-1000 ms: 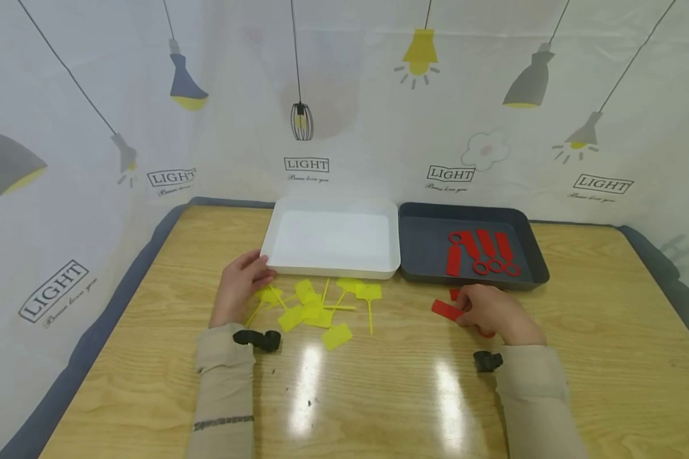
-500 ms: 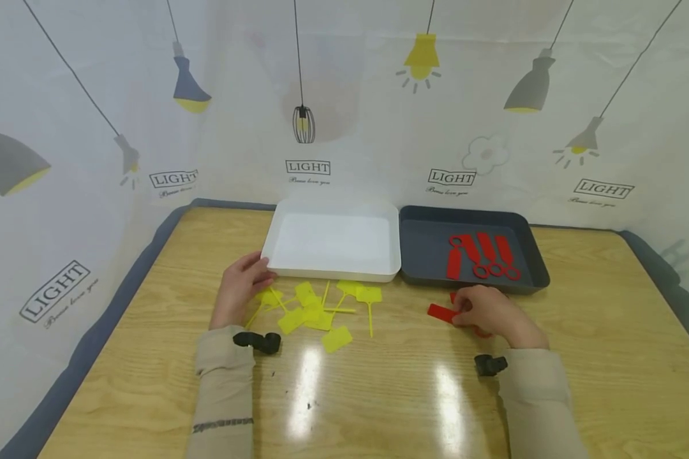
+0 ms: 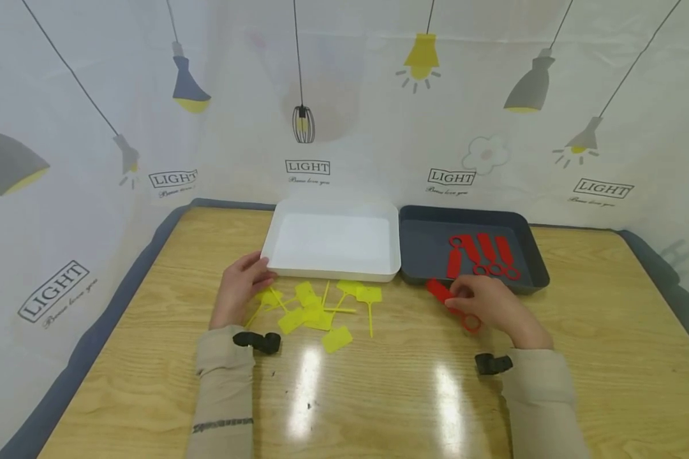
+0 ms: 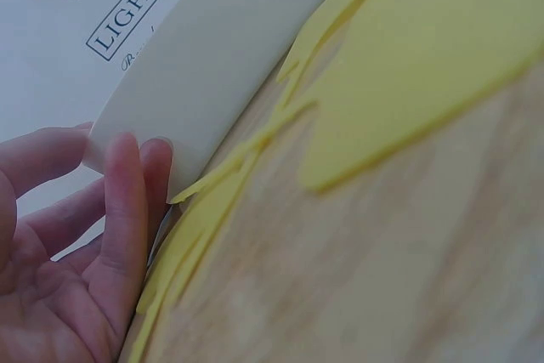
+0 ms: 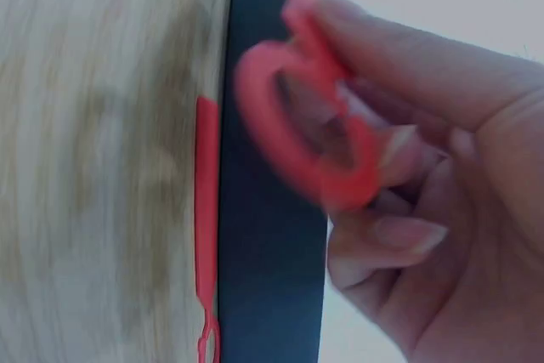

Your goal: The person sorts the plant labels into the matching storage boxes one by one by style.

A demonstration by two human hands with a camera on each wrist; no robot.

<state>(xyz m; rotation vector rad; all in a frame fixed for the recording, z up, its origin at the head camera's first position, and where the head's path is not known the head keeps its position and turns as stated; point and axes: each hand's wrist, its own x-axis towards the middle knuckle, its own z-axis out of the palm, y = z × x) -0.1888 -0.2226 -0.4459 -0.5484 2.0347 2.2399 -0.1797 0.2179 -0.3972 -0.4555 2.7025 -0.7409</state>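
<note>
In the head view my left hand [image 3: 239,285] holds the near left corner of a white tray [image 3: 333,275]. Its fingers lie about the tray's corner in the left wrist view. My right hand [image 3: 494,305] pinches a flat red tag with a ring end [image 3: 438,291], raised off the table before the dark grey tray [image 3: 427,224]. The right wrist view has the tag's ring [image 5: 257,95] blurred and hanging below the fingers. Another red tag [image 5: 206,201] lies along the dark tray's outer wall; the right hand covers it in the head view.
Several yellow tags with thin stems [image 3: 337,339] lie in a loose pile before the white tray. Several red ring tags [image 3: 455,262] lie inside the dark tray. The trays stand side by side on the wooden table [image 3: 373,408], near a printed cloth backdrop [image 3: 367,172].
My right hand has lifted the red tag from the table; its plain end now points up and left toward the dark tray. The left hand has stayed at the white tray's corner.
</note>
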